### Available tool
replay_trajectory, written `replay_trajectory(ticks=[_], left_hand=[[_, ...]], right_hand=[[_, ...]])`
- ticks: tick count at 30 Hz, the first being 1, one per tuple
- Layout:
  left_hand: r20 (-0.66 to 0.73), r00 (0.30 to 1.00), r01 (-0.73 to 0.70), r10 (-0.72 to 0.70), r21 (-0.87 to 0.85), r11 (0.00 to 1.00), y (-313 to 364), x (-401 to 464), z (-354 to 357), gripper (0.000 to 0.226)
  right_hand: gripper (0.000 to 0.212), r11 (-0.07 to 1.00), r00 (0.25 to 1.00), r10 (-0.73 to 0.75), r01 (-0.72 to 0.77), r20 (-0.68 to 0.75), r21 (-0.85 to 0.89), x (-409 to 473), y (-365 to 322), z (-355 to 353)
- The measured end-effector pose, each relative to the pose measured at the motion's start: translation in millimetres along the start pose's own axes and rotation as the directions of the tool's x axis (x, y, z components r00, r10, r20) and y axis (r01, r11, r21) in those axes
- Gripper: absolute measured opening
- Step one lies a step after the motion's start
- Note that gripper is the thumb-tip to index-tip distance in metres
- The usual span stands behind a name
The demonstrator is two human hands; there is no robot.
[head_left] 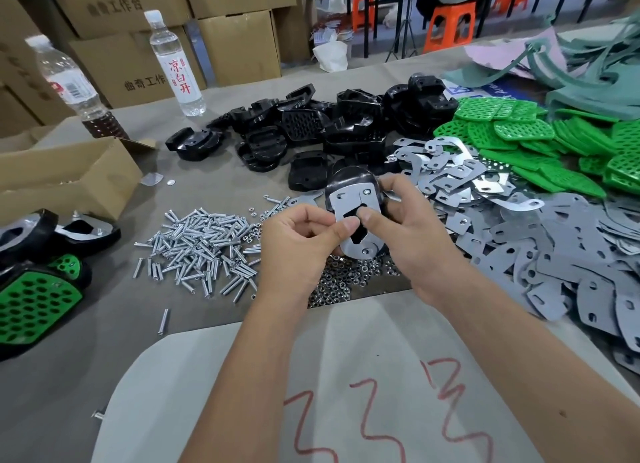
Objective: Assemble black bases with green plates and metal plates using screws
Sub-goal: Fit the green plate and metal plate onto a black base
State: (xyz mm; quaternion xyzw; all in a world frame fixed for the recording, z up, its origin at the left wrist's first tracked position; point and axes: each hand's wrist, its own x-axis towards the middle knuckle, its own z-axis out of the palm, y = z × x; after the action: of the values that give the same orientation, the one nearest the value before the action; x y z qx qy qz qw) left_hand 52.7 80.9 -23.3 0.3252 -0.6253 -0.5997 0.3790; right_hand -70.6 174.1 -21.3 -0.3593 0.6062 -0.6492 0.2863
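Metal plate [353,220] on black base [349,182], pinched by left hand [298,240], right hand [405,227].

A desk [104,324] covered in grey cloth is shown. On it are heaped black bases [311,126], green plates [519,130], metal plates [450,175], grey plates [571,254], screws [197,244] and nuts [346,279]. Two bottles [176,67] and an open carton [62,175] are placed at the far left, finished assemblies [38,289] at the near left, and a white sheet [207,393] at the near edge.
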Motion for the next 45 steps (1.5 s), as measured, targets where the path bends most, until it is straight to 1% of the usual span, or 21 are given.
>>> replay_trajectory(ticks=[5,15,19,24,31,39,42,45], left_hand=[[0.019,1.0,0.003,-0.003,-0.002,1.0,1.5,-0.2,-0.7,0.024],[0.065,0.998,0.022,-0.019,-0.046,0.999,7.1,-0.6,-2.4,0.027],[0.052,0.998,0.036,-0.032,-0.07,0.997,7.2,-0.5,-2.1,0.028],[0.041,0.999,0.035,-0.034,-0.026,0.999,6.3,-0.3,-2.1,0.025],[-0.01,0.996,0.083,-0.083,-0.022,0.996,5.1,0.0,-4.3,0.027],[-0.014,0.987,0.162,-0.162,-0.035,0.986,7.4,1.4,-7.3,0.027],[-0.01,0.985,0.17,-0.17,-0.043,0.985,7.0,1.5,-9.5,0.028],[-0.014,0.988,0.154,-0.154,-0.04,0.987,5.6,1.6,-10.0,0.03]], right_hand=[[0.013,0.999,1.0,0.022,-0.022,-0.011,0.036,-1.7,-4.0,-1.4],[0.013,0.998,1.0,0.014,-0.013,-0.016,0.062,-0.4,-2.1,-0.3],[0.013,0.995,0.999,0.035,-0.031,-0.035,0.1,0.2,-1.8,-1.3],[0.012,0.997,0.998,0.046,-0.044,-0.031,0.066,0.5,-1.4,-2.3],[0.012,0.998,0.999,0.032,-0.031,-0.014,0.063,1.2,-0.5,-2.7],[0.014,0.998,1.0,-0.003,0.003,0.01,0.056,0.2,-2.0,-3.3],[0.014,0.997,0.999,-0.008,0.006,0.033,0.076,0.0,-3.0,-3.5],[0.019,0.995,0.999,-0.017,0.013,0.049,0.097,-0.6,-2.9,-3.7]])
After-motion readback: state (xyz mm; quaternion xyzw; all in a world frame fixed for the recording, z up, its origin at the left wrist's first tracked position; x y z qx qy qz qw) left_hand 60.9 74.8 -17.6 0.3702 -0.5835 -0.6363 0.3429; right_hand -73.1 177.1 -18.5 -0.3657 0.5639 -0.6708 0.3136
